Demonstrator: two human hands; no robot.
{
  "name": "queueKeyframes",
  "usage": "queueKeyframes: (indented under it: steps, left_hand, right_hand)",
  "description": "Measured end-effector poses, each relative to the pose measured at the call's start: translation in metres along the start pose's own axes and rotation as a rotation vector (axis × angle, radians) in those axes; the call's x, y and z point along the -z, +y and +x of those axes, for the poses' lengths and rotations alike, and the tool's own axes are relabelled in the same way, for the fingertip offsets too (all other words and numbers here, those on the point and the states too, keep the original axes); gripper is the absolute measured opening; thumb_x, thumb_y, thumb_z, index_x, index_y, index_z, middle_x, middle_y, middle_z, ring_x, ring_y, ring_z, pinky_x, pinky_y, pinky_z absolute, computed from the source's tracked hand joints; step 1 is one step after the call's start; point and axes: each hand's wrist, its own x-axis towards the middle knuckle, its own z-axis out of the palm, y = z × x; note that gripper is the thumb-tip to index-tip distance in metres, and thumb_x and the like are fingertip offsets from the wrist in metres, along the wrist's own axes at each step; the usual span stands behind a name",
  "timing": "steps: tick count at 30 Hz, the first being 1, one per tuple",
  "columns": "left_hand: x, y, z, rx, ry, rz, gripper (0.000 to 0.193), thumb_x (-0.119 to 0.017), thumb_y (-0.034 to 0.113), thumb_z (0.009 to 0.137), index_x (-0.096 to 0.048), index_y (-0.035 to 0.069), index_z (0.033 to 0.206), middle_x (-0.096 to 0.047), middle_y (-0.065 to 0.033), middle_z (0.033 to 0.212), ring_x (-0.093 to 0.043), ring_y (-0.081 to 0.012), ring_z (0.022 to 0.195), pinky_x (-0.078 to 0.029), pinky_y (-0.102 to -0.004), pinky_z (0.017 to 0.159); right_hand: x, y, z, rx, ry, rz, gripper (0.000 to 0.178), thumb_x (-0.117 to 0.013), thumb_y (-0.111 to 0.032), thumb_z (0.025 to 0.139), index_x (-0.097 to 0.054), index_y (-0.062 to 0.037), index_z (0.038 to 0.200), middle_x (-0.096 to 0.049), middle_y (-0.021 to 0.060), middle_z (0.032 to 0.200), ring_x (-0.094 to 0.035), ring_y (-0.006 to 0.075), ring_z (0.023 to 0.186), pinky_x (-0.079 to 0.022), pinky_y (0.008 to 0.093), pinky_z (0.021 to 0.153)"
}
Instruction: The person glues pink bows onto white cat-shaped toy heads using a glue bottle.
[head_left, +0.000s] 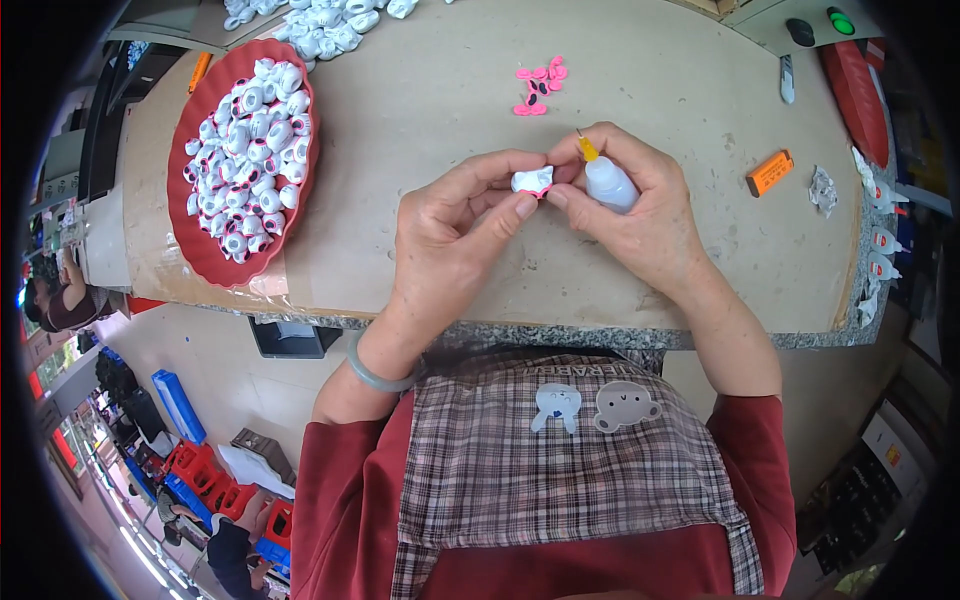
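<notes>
My left hand (450,222) pinches a small white molded piece (532,180) with a pink lower edge between thumb and fingers. In my right hand (655,220) is a white squeeze bottle (610,187) with a yellow needle tip, tilted toward the upper left. The right thumb and a fingertip also reach the white piece's side. Beyond my hands lies a loose cluster of small pink parts (540,88), a few with dark ovals. To the left, a red scalloped tray (180,215) holds many white-and-pink molded pieces (262,128).
White pieces (330,28) are heaped at the table's far left. On the right lie an orange box (770,173), crumpled foil (823,190) and a cutter (787,80). Small bottles (884,240) line the right edge. An orange knife (200,72) rests beyond the tray.
</notes>
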Motion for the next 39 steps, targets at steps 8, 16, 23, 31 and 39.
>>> queueKeyframes:
  steps: [8,16,23,31,39]
  left_hand:
    - [-0.005,-0.005,-0.002,-0.163,0.075,0.247,0.019,-0.062,-0.003,0.082,-0.063,-0.002,0.101,-0.067,-0.0106,0.099,-0.065,-0.0151,0.087,-0.053,-0.0259,0.077]
    - [-0.005,-0.008,-0.003,-0.179,0.102,0.303,0.018,-0.063,-0.003,0.081,-0.064,-0.001,0.099,-0.068,-0.0105,0.097,-0.066,-0.0155,0.086,-0.054,-0.026,0.076]
    - [-0.004,-0.002,0.0,0.01,0.073,0.015,0.019,-0.059,-0.005,0.084,-0.061,-0.005,0.103,-0.064,-0.012,0.105,-0.062,-0.0166,0.096,-0.052,-0.027,0.084]
    - [0.004,-0.01,0.005,0.057,0.016,-0.154,0.025,-0.06,-0.006,0.083,-0.06,-0.006,0.108,-0.06,-0.0139,0.109,-0.061,-0.0179,0.098,-0.051,-0.0269,0.086]
    - [0.008,-0.001,0.006,-0.026,-0.002,0.0,0.027,-0.062,-0.01,0.079,-0.061,-0.005,0.106,-0.058,-0.0124,0.105,-0.061,-0.0187,0.097,-0.053,-0.0262,0.085]
  right_hand:
    - [-0.007,0.011,0.0,0.117,0.066,-0.073,0.018,-0.069,-0.004,0.072,-0.056,-0.0038,0.084,-0.061,0.0048,0.076,-0.06,0.0144,0.069,-0.048,0.0269,0.062]
    - [-0.009,0.015,0.0,0.132,0.061,-0.091,0.018,-0.068,-0.003,0.071,-0.056,-0.0035,0.084,-0.06,0.0052,0.076,-0.06,0.0153,0.069,-0.048,0.0274,0.061]
    - [-0.007,0.015,0.003,0.109,0.047,-0.054,0.015,-0.067,-0.003,0.073,-0.057,-0.003,0.085,-0.061,0.0052,0.078,-0.06,0.0149,0.071,-0.048,0.0278,0.065]
    - [0.0,0.015,0.005,0.036,-0.001,-0.002,0.011,-0.065,-0.004,0.076,-0.059,-0.0028,0.086,-0.062,0.0045,0.079,-0.06,0.0129,0.074,-0.048,0.0266,0.066]
    - [0.002,0.01,0.009,-0.03,-0.07,0.137,0.009,-0.061,0.003,0.08,-0.061,0.0004,0.089,-0.058,0.0015,0.082,-0.052,0.0057,0.063,-0.042,0.0192,0.053]
